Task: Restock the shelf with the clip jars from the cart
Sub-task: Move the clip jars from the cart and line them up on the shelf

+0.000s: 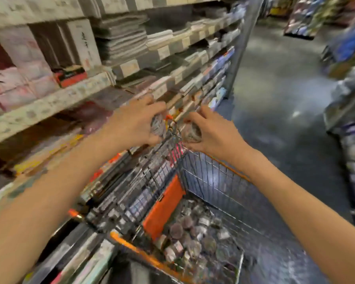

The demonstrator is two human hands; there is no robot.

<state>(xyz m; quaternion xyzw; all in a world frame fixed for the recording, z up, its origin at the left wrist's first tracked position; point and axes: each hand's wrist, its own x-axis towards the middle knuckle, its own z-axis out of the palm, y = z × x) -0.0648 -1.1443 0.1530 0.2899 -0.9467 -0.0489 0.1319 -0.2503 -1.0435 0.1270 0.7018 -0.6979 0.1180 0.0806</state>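
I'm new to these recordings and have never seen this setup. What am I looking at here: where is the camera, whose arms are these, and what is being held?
There is no machine: a person wears one wide-angle camera on the head, looking forward and down, so both bare arms reach into view. The picture is blurred by motion. The left hand grips a small clear jar, and the right hand grips another jar, both raised above the far end of a wire cart with orange trim. More jars lie heaped in the cart's basket. Store shelves stacked with goods run along the left.
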